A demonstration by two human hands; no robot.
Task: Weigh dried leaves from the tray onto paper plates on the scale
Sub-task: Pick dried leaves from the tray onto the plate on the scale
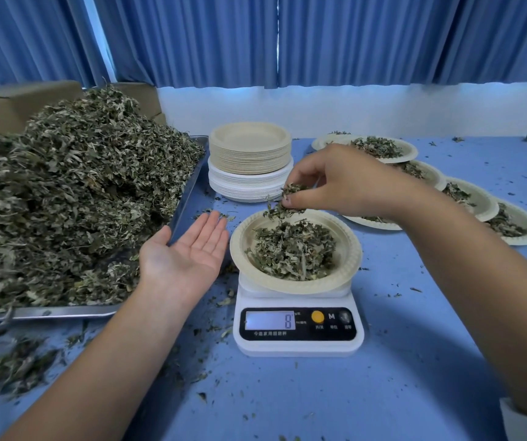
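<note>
1. Head view, step in hand: I judge that the portion on the white digital kitchen scale (298, 332) is at the fine-adjusting stage. A round cream paper plate (356, 249) sits on the scale's platform with a mound of dried grey-green leaves (294, 249) in it. The lit display (270, 320) shows what looks like 8.
2. Head view, right hand: the right hand (335, 179) hangs over the far rim of that plate, palm down. Its thumb and fingertips pinch a small tuft of leaves (287, 198) whose strands dangle toward the mound. I cannot tell whether it is adding or removing.
3. Head view, left hand: the left hand (185, 253) lies just left of the scale, palm up, fingers straight and together, holding nothing. It sits between the scale and the flat metal tray (64, 311).
4. Head view, supply: the tray, left of the scale, carries a high heap of loose leaves (64, 192). Behind the scale stands a stack of empty paper plates (249, 154). To the right of the scale and behind it, a row of filled plates (411, 151) lies on the blue desk (319, 393).
5. Next move, as I judge it: release only a few strands at a time while watching the display, since such light leaf barely shifts the reading. Once the number settles, the plate should be lifted off level to join the row, and a fresh plate set on the scale.
</note>
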